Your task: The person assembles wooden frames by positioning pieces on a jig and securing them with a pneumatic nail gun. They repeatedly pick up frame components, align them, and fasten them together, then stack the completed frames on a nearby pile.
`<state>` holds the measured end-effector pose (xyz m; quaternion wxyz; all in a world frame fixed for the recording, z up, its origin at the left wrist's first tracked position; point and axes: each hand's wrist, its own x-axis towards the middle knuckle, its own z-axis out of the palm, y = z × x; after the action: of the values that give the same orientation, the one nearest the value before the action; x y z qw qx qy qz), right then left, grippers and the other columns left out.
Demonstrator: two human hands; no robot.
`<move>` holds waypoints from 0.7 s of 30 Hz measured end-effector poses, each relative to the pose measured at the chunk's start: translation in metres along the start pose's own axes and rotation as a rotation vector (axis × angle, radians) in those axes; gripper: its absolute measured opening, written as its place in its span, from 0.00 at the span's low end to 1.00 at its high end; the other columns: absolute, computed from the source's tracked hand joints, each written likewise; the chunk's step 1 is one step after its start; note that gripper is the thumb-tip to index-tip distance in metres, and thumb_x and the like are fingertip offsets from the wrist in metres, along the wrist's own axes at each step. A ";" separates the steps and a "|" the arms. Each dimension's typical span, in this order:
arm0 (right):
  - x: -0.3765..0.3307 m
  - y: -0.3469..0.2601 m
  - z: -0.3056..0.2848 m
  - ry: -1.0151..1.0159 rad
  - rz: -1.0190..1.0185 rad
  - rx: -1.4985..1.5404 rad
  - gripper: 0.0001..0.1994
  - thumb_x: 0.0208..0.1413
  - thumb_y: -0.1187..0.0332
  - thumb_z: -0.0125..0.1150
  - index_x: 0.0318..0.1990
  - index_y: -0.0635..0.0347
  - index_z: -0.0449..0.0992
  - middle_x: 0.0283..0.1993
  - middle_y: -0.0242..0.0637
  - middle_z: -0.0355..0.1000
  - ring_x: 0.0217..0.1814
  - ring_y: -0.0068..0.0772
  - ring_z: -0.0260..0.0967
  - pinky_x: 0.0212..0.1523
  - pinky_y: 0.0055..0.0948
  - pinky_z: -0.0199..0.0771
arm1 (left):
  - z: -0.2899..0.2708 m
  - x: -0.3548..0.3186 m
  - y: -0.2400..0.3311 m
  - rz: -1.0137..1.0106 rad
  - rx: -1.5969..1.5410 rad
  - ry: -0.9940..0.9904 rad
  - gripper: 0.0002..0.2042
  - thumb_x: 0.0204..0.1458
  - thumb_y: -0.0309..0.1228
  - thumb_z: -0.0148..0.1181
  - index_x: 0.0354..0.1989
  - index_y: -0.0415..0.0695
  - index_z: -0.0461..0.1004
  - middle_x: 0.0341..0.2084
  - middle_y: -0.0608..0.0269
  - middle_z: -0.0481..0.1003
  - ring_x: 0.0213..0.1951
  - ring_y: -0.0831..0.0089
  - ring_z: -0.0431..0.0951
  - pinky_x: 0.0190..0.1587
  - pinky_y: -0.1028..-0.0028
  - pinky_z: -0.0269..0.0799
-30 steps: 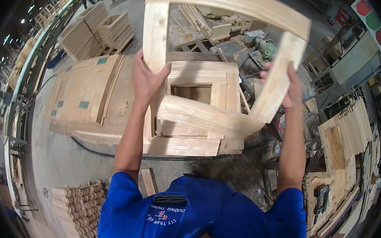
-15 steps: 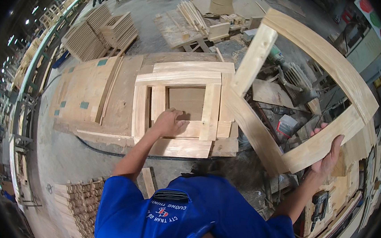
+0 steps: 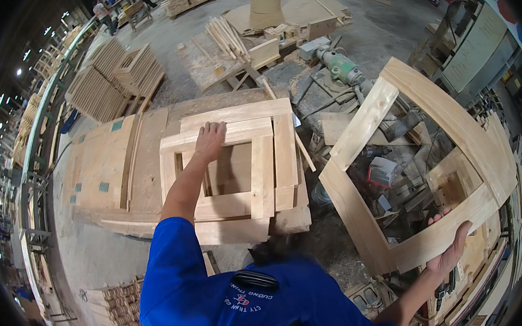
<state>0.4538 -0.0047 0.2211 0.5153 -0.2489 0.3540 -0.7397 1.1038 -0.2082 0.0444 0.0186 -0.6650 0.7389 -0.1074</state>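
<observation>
My right hand [image 3: 448, 254] grips the near rail of a pale wooden frame [image 3: 355, 210], thumb on one side and fingertips showing through the opening. This frame is held up, tilted, at the right, clear of the bench. To the left, my left hand [image 3: 212, 141] is closed over the far rail of another wooden frame [image 3: 261, 178], its fingers at the rail's outer edge. That frame lies on top of other wooden frames [image 3: 284, 143], stacked unevenly on the wooden board.
A flat board with green patches [image 3: 98, 162] lies left of the stack. Beyond it stand stacked slatted wooden pieces [image 3: 98, 83]. A green power tool [image 3: 342, 68], a red-and-white container [image 3: 382, 171] and offcuts crowd the area behind the raised frame. Other people [image 3: 104, 14] are far off.
My left hand has moved from the opening's near side to the far rail of the top frame. My right hand still holds its frame; the whole view has shifted.
</observation>
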 end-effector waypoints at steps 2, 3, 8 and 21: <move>-0.009 -0.004 0.002 0.003 -0.006 0.002 0.26 0.74 0.50 0.53 0.63 0.67 0.68 0.54 0.51 0.77 0.49 0.46 0.80 0.53 0.47 0.84 | 0.006 0.007 -0.005 0.034 -0.031 0.039 0.30 0.55 0.28 0.64 0.66 0.44 0.61 0.54 0.50 0.74 0.58 0.51 0.73 0.61 0.50 0.68; -0.010 -0.004 0.003 0.001 -0.012 0.001 0.26 0.74 0.51 0.53 0.64 0.67 0.68 0.54 0.51 0.77 0.49 0.46 0.79 0.54 0.47 0.83 | 0.007 0.012 -0.009 0.060 -0.017 -0.005 0.30 0.55 0.28 0.65 0.66 0.43 0.61 0.53 0.49 0.74 0.57 0.50 0.74 0.60 0.50 0.69; -0.018 -0.001 0.013 0.067 -0.050 -0.045 0.26 0.74 0.53 0.54 0.65 0.67 0.67 0.54 0.50 0.76 0.50 0.45 0.78 0.56 0.47 0.82 | -0.015 0.017 -0.024 0.174 -0.005 -0.274 0.33 0.51 0.31 0.69 0.64 0.40 0.60 0.49 0.48 0.73 0.50 0.47 0.79 0.53 0.51 0.77; 0.035 0.015 0.012 -0.156 0.085 0.095 0.28 0.74 0.50 0.53 0.65 0.69 0.67 0.58 0.51 0.76 0.56 0.48 0.78 0.61 0.50 0.81 | -0.223 -0.083 -0.193 -0.433 0.034 0.171 0.34 0.48 0.38 0.73 0.60 0.39 0.62 0.44 0.37 0.81 0.46 0.39 0.82 0.49 0.48 0.77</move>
<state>0.4599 -0.0439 0.2172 0.5836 -0.2655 0.2875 -0.7115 1.2641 -0.1139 0.2883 -0.0566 -0.7960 0.5760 -0.1771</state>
